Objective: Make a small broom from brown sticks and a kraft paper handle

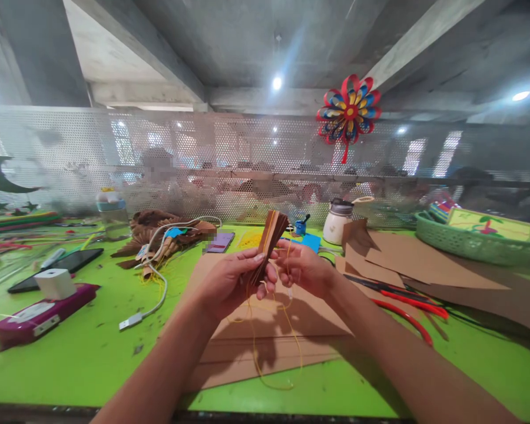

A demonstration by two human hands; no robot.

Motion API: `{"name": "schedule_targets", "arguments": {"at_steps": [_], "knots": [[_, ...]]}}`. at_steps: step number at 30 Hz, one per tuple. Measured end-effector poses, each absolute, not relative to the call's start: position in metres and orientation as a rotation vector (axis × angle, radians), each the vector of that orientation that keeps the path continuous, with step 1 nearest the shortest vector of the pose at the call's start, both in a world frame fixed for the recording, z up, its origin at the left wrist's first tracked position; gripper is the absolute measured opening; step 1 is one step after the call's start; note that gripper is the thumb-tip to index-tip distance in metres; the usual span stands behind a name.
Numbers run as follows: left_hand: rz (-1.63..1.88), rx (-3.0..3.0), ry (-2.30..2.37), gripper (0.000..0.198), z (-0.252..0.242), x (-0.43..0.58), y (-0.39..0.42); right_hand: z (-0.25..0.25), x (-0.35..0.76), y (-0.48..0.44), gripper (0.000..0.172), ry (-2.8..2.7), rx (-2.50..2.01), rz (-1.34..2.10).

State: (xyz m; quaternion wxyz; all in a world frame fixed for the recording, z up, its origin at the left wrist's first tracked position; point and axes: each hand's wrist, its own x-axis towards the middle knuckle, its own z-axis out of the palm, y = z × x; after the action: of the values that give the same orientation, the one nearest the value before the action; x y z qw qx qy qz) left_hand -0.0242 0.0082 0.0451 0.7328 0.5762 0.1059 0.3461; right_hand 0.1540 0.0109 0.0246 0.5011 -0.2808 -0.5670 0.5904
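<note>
My left hand is closed around a narrow, pleated bundle of brown paper, held upright and tilted a little to the right. A yellow thread runs along the bundle and hangs below it in a long loop. My right hand is close beside the bundle's right side, its curled fingers closed on the thread; part of the grip is hidden. Beneath both hands lie flat sheets of brown paper on the green table.
Scissors with red handles lie right, near more brown sheets and a green basket. At left are a white cable, a purple power strip, a phone and pleated brown pieces. A white jar stands behind.
</note>
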Motion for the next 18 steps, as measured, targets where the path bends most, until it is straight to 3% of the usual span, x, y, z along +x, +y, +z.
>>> {"name": "schedule_targets", "arguments": {"at_steps": [2,18], "knots": [[0.771,1.280,0.222,0.020,0.046,-0.025,0.008,0.024,0.151,0.009,0.027,-1.484,-0.709,1.327],[0.999,1.246,0.436,0.013,0.036,-0.023,0.019,0.005,0.140,0.013,0.043,-1.853,-0.933,0.888]]}}
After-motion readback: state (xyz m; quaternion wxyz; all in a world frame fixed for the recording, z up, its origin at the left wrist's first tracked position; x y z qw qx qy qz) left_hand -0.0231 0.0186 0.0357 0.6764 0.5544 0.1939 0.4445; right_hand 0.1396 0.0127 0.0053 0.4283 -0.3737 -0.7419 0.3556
